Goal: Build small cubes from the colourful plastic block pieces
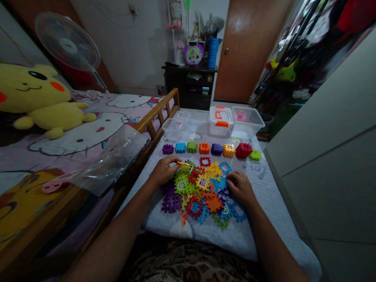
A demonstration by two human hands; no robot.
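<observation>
A pile of colourful interlocking plastic tiles (190,184) with notched edges lies on the cloth in front of me; some have window-like grilles. At its upper left my left hand (164,170) pinches a yellow tile (184,165) between thumb and fingertips. My right hand (241,187) rests at the right edge of the pile, fingers loosely bent and apart, beside a blue tile (219,184). Nothing shows in it. Behind the pile runs a row of tile stacks sorted by colour, among them a purple stack (168,149), an orange stack (204,148) and a red stack (243,150).
Clear plastic tubs (173,129) and a lidded box with orange latches (221,121) stand at the far end of the table. A wooden bed rail (155,111) borders the left side, with a clear plastic bag (114,164) draped there. White cabinet (323,129) at right.
</observation>
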